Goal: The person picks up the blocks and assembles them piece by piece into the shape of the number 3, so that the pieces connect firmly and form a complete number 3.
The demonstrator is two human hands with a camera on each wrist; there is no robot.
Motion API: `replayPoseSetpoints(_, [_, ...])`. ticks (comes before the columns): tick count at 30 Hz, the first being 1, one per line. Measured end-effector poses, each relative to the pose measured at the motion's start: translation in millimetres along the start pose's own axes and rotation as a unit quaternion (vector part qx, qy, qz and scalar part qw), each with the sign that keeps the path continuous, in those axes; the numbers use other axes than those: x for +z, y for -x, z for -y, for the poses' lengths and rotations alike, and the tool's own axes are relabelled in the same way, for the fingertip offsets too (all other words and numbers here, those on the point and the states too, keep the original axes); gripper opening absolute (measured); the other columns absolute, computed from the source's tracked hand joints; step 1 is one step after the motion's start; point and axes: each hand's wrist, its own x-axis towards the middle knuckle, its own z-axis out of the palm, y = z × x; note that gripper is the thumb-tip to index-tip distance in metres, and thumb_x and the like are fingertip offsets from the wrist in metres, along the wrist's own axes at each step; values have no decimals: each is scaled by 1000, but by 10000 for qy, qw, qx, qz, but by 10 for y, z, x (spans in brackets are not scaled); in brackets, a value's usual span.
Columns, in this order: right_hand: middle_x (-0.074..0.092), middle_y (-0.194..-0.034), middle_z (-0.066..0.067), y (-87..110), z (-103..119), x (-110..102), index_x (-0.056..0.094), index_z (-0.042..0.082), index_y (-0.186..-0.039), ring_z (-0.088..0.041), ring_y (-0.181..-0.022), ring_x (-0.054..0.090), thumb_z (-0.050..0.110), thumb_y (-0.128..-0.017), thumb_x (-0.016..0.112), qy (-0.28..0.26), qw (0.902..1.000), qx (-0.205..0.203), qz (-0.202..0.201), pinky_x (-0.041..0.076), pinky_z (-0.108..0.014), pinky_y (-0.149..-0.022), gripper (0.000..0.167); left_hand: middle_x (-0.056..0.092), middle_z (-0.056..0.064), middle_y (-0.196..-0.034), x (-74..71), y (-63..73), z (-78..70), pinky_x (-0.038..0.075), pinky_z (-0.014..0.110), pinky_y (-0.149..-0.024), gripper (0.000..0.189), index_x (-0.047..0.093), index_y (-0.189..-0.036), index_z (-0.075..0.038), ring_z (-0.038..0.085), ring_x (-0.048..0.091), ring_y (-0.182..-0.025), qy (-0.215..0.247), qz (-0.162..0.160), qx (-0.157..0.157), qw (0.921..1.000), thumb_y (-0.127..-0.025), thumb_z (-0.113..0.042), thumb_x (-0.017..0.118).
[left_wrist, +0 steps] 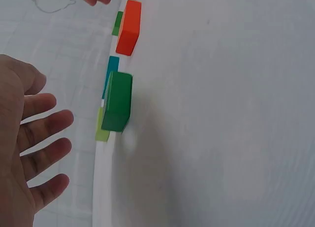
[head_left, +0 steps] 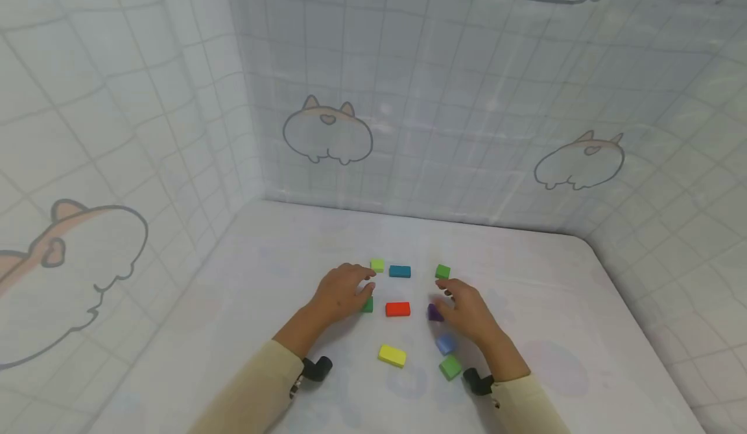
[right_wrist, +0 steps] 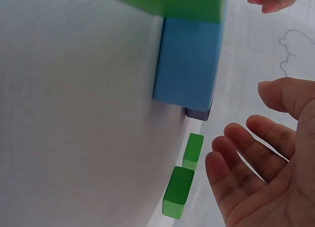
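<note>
My left hand point(head_left: 343, 293) hovers at the left of a group of small coloured blocks, fingers loosely spread and holding nothing. Closest to it are a dark green block point(left_wrist: 118, 101), partly hidden in the head view, and a lime block point(head_left: 377, 265). Over the right side is my right hand point(head_left: 468, 309), its fingers relaxed and nothing in them. Beneath its thumb a purple block point(head_left: 434, 313) is partly covered; contact cannot be told. A green block point(head_left: 443, 271) lies beyond its fingertips, and a blue block point(right_wrist: 188, 64) lies nearer me.
Between the hands are a teal block point(head_left: 400, 272) and a red block point(head_left: 398, 309). Nearer me lie a yellow block point(head_left: 392, 355) and a light green block point(head_left: 450, 367). The white surface point(head_left: 280, 246) is bounded by grid-patterned walls point(head_left: 438, 109) at the back and sides.
</note>
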Motion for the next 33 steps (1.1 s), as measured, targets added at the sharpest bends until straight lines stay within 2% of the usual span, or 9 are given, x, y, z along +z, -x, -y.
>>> replayPoseSetpoints(8, [65, -126, -3, 24, -33, 12, 62, 13, -133, -23, -110, 63, 26, -90, 73, 10, 9997, 9, 250, 55, -45, -91, 46, 68, -9, -104, 16, 20, -84, 54, 36, -87, 34, 66, -126, -23, 14, 61, -102, 322, 276, 59, 9991, -95, -38, 65])
replayPoseSetpoints(12, [66, -121, 0, 32, -36, 11, 65, 15, -128, -21, -108, 63, 23, -88, 76, 79, 9990, 80, 426, 55, -44, -91, 43, 68, -11, -105, 53, 6, -81, 53, 34, -86, 34, 68, -123, -23, 12, 60, -101, 307, 405, 203, 9985, -94, -40, 65])
replayPoseSetpoints(18, [67, -112, 3, 43, -50, 1, 67, 14, -121, -16, -98, 62, 22, -84, 80, 205, 9983, -108, 526, 55, -40, -87, 40, 68, -9, -107, 78, 3, -99, 53, 34, -87, 29, 70, -115, -22, 12, 59, -100, 439, 491, 225, 9976, -92, -38, 69])
replayPoseSetpoints(25, [62, -95, 7, 44, -69, -6, 68, 14, -117, -13, -85, 54, 18, -82, 81, 77, 9973, -220, 693, 52, -31, -77, 38, 66, -11, -106, 120, -6, -129, 48, 39, -93, 32, 69, -117, -25, 10, 56, -100, 489, 812, 305, 9950, -88, -41, 72])
replayPoseSetpoints(33, [62, -95, 7, 38, -83, 15, 69, 15, -110, -14, -86, 55, 14, -81, 81, -12, 9969, -146, 777, 53, -33, -80, 31, 65, -15, -106, 179, -17, -151, 47, 39, -93, 35, 69, -119, -28, 7, 53, -96, 462, 1103, 359, 9922, -86, -40, 74])
